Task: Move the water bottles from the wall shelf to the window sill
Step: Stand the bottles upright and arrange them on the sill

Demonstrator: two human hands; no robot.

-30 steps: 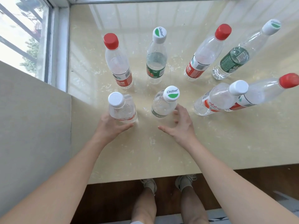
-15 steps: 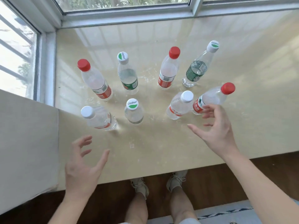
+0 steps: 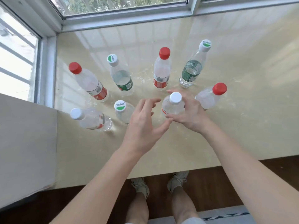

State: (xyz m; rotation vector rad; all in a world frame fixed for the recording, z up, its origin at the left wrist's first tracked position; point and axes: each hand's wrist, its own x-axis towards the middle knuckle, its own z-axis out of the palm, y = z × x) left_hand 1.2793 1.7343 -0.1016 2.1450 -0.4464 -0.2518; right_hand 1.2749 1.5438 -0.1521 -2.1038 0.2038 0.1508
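We take this for a room in a home, at a corner bay window. A deep, glossy beige stone window sill (image 3: 242, 110) runs under aluminium-framed windows (image 3: 126, 18) on two sides, with greenery outside the far pane and bars (image 3: 16, 50) across the left one. Below the sill we see a dark wooden floor (image 3: 210, 183), the edge of a patterned rug (image 3: 226, 215), and sneakers (image 3: 177, 181). Ordinary store-bought water bottles (image 3: 161, 70) stand on the sill.

Eight bottles (image 3: 161, 73) on sill (image 3: 242, 110)
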